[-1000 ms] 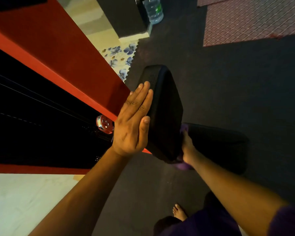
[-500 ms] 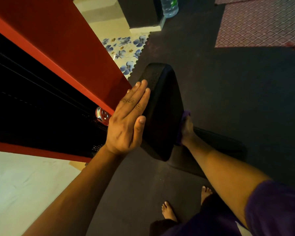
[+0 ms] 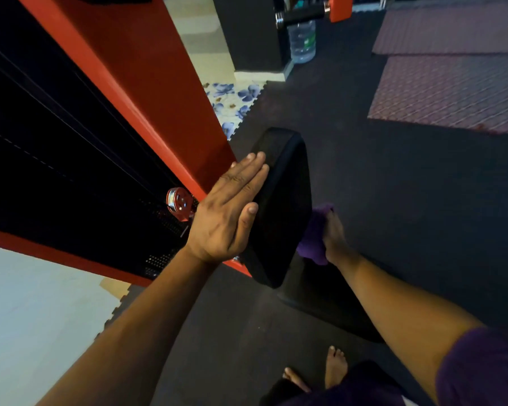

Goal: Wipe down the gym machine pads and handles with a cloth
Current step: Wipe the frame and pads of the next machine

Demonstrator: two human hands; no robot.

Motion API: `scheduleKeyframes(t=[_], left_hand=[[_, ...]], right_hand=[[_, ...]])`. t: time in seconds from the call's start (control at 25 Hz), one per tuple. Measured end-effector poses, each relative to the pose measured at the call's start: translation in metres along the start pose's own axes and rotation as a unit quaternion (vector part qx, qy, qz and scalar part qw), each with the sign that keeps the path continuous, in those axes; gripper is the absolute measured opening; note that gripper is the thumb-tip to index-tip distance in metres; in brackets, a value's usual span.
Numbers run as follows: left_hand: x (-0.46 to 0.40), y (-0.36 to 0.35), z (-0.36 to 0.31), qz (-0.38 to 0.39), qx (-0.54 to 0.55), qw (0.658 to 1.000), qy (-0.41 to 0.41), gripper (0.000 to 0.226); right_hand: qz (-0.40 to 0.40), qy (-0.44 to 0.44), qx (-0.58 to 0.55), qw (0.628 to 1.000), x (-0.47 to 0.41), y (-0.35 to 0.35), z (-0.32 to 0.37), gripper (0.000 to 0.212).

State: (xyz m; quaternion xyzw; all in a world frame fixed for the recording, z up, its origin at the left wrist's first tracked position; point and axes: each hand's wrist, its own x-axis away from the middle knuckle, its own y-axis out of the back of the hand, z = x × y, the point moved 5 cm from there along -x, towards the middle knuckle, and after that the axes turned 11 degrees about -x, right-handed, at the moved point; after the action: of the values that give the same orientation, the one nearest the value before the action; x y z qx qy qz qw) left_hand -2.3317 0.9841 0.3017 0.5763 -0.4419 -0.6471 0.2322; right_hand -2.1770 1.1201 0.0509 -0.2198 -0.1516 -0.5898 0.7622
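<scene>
My bare feet show at the bottom edge, on the dark rubber floor, nearest the lens. Next out, my left hand lies flat, fingers straight and together, palm pressed against the near side of the upright black pad; the thumb rests along the pad's edge and grips nothing. On the far side of that pad, across from my left fingers, my right hand presses a purple cloth against the pad face. The fingers are mostly hidden behind the cloth and the pad, so I cannot tell how far they curl; the cloth bunches between hand and pad, touching both. Below my right wrist sits the black seat pad, darker and hard to read. Behind my left knuckles a small red pulley sits against the black perforated shroud of the machine, framed by the red frame. Beyond the fingertips: a flower-print mat, then a red mesh-pattern mat off to the right, and farthest, a clear water bottle standing beside a dark column.
</scene>
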Motion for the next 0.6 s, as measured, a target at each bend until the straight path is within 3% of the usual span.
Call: scheduleKeyframes(t=[0.28,0.4,0.52,0.56,0.6], left_hand=[[-0.003,0.006,-0.006,0.024,-0.033,0.999,0.020,0.052],[-0.007,0.009,-0.016,0.044,-0.047,0.995,0.075,0.051],[-0.014,0.006,-0.027,0.030,-0.071,0.982,0.172,0.051],[-0.014,0.003,-0.030,0.019,-0.091,0.977,0.194,0.051],[-0.015,0.002,-0.032,0.014,-0.115,0.971,0.208,0.051]], right_hand=[[0.010,0.075,-0.018,0.997,0.013,0.026,0.120,0.038],[0.128,0.170,0.049,0.976,0.030,-0.002,0.196,0.032],[0.317,0.243,0.067,0.914,0.058,-0.043,0.232,0.038],[0.345,0.257,0.068,0.900,0.055,-0.048,0.226,0.041],[0.331,0.244,0.071,0.909,0.036,-0.048,0.205,0.037]])
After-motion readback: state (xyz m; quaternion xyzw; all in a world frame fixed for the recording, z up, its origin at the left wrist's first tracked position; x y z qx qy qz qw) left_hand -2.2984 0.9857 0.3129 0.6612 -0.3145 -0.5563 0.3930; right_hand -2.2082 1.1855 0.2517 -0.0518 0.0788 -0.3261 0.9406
